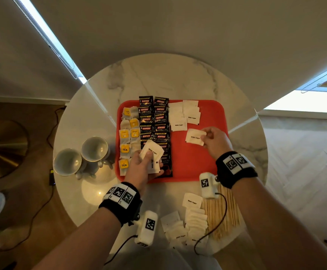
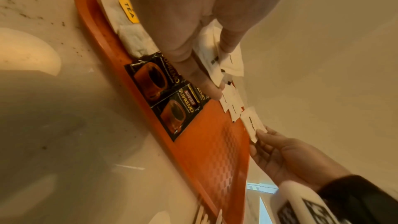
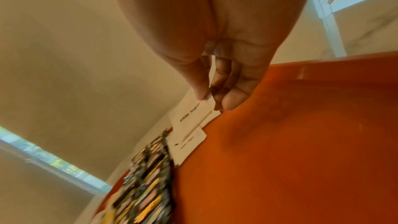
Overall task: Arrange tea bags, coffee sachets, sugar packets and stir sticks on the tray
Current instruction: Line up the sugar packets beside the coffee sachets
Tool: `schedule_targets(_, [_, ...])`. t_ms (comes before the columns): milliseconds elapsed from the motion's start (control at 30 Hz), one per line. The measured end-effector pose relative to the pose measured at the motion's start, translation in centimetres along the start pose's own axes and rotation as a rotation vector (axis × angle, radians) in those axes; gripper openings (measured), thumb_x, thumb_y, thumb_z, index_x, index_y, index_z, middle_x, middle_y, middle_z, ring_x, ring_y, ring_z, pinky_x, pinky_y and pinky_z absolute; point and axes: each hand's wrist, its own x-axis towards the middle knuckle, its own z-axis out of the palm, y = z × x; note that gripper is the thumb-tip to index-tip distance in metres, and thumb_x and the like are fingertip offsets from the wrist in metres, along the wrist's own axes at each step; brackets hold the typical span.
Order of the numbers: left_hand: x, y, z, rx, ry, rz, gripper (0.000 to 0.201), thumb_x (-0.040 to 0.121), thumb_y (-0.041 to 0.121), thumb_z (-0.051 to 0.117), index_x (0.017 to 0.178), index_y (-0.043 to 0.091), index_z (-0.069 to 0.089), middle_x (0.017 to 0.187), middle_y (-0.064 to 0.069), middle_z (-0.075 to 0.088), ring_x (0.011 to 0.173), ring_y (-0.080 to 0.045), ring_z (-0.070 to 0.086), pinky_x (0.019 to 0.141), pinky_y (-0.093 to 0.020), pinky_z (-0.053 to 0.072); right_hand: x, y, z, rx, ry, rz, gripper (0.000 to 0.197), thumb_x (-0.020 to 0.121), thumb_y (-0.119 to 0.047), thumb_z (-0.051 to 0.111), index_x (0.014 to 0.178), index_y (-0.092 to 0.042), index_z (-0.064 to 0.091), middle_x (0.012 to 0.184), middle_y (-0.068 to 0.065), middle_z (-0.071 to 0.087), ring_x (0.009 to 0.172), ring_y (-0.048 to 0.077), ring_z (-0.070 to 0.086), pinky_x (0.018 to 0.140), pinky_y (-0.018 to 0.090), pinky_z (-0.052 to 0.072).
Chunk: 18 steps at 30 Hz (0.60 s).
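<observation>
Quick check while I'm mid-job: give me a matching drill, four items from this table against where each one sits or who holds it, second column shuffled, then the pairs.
Items
1. tea bags
2. stir sticks
3. single sugar packet
4. two cups

Places
A. on the table, left of the red tray
B. leftmost column on the tray
C. pinched by the right hand over the tray
D. on the table, near side of the tray, under the right wrist

Pairs: 1-B, 2-D, 3-C, 4-A
</observation>
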Motion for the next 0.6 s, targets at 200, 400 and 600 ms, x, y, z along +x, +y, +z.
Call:
schedule_targets(200, [-0.1, -0.6, -1.4, -0.014, 0.008, -0.002, 0.025, 0.105, 0.020, 0.051, 0.129, 0.017, 0.049, 0.099, -0.015, 0.068, 0.078, -0.023, 0.069, 0.071, -0.044, 0.061, 5.6, -0.1, -0.4, -0.144, 0.038, 0.072, 0.018, 0.096, -0.017, 0.064, 0.110, -0.027, 0.067, 0.091, -0.009, 0.066, 0.089, 0.016, 0.065, 0.071, 0.027, 0.045])
schedule_targets(400, [0.3, -0.9, -2.2, -0.035, 0.029, -0.018, 0.030, 0.104, 0.021, 0.052, 0.132, 0.011, 0.050, 0.103, -0.019, 0.067, 0.079, -0.025, 0.069, 0.066, -0.041, 0.061, 7.8, -0.8, 0.7, -0.194, 0.061, 0.088, 0.019, 0.094, -0.016, 0.067, 0.111, -0.023, 0.067, 0.098, -0.005, 0.069, 0.091, 0.015, 0.065, 0.074, 0.028, 0.043])
schedule_targets(600, [0.8, -0.8, -2.0, -0.039, 0.043, -0.029, 0.028, 0.103, 0.022, 0.054, 0.129, 0.012, 0.051, 0.111, -0.021, 0.066, 0.085, -0.028, 0.070, 0.067, -0.041, 0.061, 7.9, -1.2, 1.3, -0.192, 0.067, 0.066, 0.021, 0.094, -0.016, 0.067, 0.115, -0.021, 0.065, 0.097, -0.006, 0.067, 0.083, 0.012, 0.061, 0.059, 0.018, 0.038])
